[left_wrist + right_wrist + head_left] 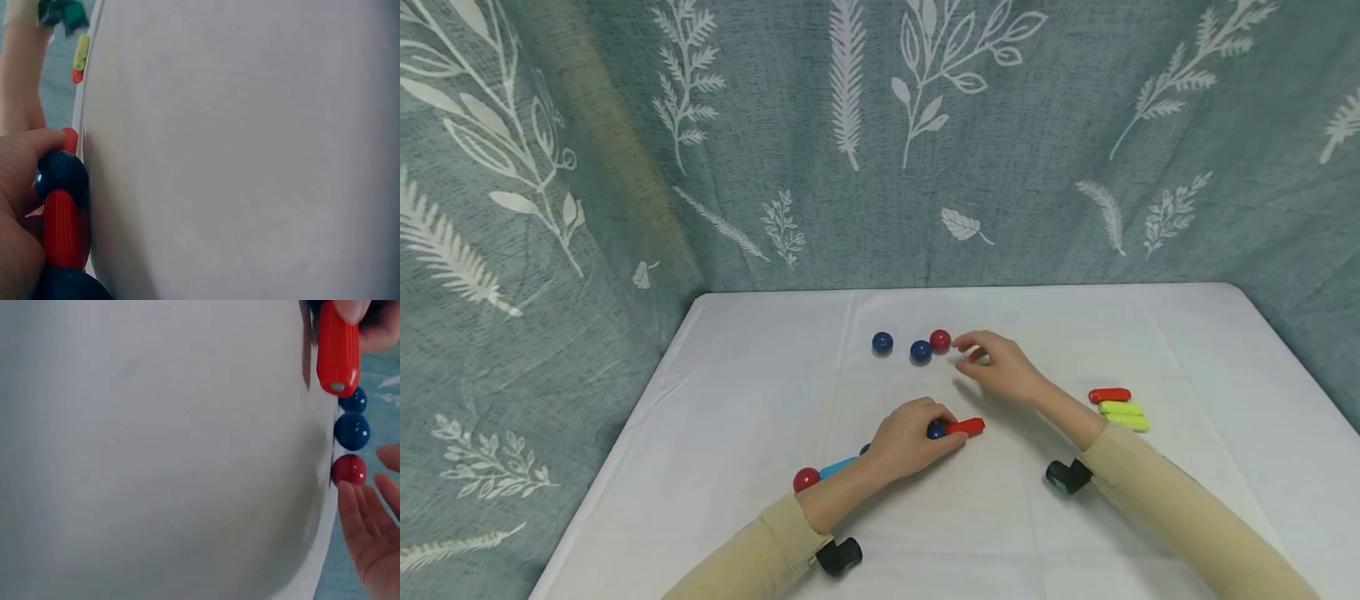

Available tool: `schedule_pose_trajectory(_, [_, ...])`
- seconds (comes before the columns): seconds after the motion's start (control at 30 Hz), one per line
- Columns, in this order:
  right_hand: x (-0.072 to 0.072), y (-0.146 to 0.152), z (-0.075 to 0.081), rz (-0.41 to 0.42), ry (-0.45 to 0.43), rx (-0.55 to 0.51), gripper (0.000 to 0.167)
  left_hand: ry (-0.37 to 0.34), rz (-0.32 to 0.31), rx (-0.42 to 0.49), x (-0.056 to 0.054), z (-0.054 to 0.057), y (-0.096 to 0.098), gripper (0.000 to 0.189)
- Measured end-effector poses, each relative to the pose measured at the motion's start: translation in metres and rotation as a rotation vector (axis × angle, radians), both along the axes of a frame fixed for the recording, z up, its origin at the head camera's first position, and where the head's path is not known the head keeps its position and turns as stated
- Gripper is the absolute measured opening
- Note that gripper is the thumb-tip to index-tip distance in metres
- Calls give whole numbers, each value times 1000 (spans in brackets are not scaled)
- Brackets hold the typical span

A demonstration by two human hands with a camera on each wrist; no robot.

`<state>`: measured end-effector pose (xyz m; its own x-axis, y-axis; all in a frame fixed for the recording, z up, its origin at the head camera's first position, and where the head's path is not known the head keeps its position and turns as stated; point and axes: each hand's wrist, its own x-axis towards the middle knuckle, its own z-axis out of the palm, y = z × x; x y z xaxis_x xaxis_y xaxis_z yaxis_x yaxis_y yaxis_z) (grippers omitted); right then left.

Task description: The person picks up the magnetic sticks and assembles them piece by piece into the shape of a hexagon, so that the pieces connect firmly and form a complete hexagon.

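On the counter (737, 400), our left hand (910, 439) grips the near chain (837, 467) by its right-hand blue ball (937, 430); our right hand (1003, 367), fingers parted and holding nothing, is just right of the far red ball (940, 340) (two loose balls (921, 352), both blue, sit left).

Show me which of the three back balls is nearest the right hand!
The only red ball there, just left of the right hand; the two blue balls are farther left.
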<state>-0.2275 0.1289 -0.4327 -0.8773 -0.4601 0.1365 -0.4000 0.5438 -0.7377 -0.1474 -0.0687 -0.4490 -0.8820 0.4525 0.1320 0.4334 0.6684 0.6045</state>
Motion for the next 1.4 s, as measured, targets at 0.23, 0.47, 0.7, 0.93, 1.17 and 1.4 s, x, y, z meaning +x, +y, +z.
schedule_pose_trajectory(0.23, [-28, -22, -3, -7, 45, 46, 47, -7, -18, 1, -1, -2, -1, 22])
schedule_pose_trajectory(0.47, [-32, -23, -3, -14, 38, 89, 36, -12, -16, 1, 1, 1, -1, 24])
schedule_pose_trajectory(0.7, [-13, 4, -4, 14, -42, 66, 36, -27, -19, 2, 2, 1, -2, 23])
schedule_pose_trajectory(0.93, [15, 35, -6, 69, -75, 88, 38, -50, -5, -13, 0, 1, -8, 23])
schedule_pose_trajectory(1.17, [35, 49, -6, 85, -229, 39, 37, -6, -10, -4, 2, 1, -13, 21])
schedule_pose_trajectory(1.4, [45, 49, -7, 148, -270, -19, 37, -11, -3, -8, 3, 3, -13, 22])
